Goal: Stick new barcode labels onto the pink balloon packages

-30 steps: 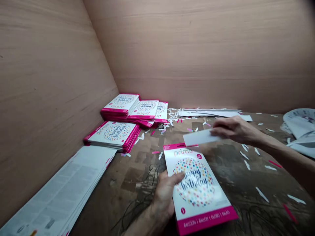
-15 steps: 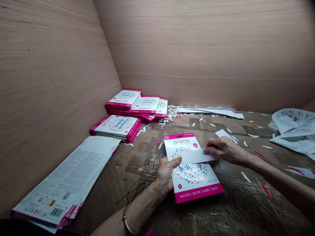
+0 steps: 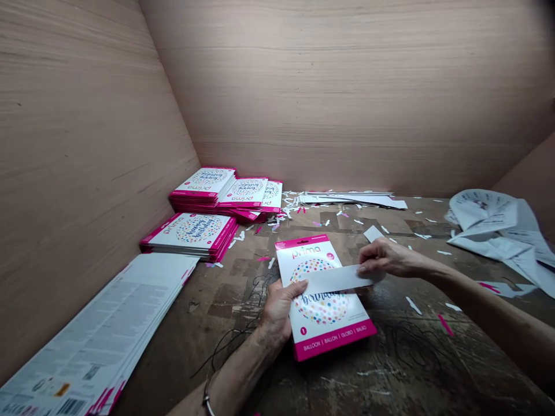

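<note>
My left hand [image 3: 277, 312] grips a white and pink balloon packet [image 3: 318, 335] by its left side, with the thumb on the front. The packet lies tilted, face up, with a dotted "birthday" print. Across its middle runs a white paper strip [image 3: 332, 280], its left end pressed under my left thumb. My right hand [image 3: 381, 257] pinches the strip just past the packet's right edge. A white end of paper sticks out behind those fingers; whether it belongs to the same strip I cannot tell.
Similar packets [image 3: 203, 182] are stacked at the back left, with another stack [image 3: 191, 231] in front. Printed cards [image 3: 95, 323] lie fanned along the left wall. White strips [image 3: 351, 199] lie by the back wall, crumpled paper [image 3: 489, 214] at right. Paper scraps and dark strings litter the table.
The view has shifted a little to the right. My right hand has moved slightly farther from my left thumb along the strip, and both hands keep their grip.
</note>
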Action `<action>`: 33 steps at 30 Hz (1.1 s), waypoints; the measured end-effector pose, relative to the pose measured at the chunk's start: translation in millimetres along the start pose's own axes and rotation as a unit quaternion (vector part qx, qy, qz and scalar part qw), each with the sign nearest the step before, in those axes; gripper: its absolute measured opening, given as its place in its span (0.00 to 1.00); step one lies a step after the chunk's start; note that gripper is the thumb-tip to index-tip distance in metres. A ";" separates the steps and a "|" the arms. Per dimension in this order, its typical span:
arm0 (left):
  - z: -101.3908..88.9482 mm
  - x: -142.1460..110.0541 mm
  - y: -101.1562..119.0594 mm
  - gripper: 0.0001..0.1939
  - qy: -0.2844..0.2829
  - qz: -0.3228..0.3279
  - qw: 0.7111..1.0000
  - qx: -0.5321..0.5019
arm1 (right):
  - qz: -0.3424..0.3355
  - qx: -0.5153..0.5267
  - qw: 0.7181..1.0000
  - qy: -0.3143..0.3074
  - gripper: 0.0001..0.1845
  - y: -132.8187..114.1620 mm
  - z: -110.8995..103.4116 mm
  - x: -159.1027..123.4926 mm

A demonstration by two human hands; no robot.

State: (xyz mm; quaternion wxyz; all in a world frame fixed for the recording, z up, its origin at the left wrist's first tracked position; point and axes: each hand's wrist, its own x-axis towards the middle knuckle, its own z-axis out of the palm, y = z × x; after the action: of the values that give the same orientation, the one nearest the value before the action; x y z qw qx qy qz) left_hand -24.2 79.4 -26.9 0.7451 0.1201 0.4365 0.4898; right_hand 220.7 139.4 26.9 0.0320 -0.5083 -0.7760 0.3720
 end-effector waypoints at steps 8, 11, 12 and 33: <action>2.2 -0.7 2.5 0.20 -0.009 -0.005 1.000 0.000 | 0.014 -0.049 0.996 0.074 0.22 6.4 9.9 6.4; 3.6 -1.4 3.5 0.19 -0.003 -0.008 1.000 0.001 | -0.009 -0.061 0.995 0.074 0.23 8.9 9.5 6.9; 4.0 -1.6 3.9 0.18 0.000 -0.007 1.000 0.001 | -0.022 -0.077 0.993 0.080 0.22 9.9 7.3 7.0; 0.3 -2.4 1.7 0.16 -0.021 -0.006 0.998 -0.055 | -0.028 -0.483 0.793 0.370 0.15 8.7 -118.4 132.9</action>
State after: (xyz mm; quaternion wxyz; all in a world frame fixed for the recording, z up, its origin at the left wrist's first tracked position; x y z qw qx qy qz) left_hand -25.3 78.3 -24.4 0.7622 0.0864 0.3938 0.5065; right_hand 214.0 313.7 63.3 0.0776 -0.5345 -0.7977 -0.2684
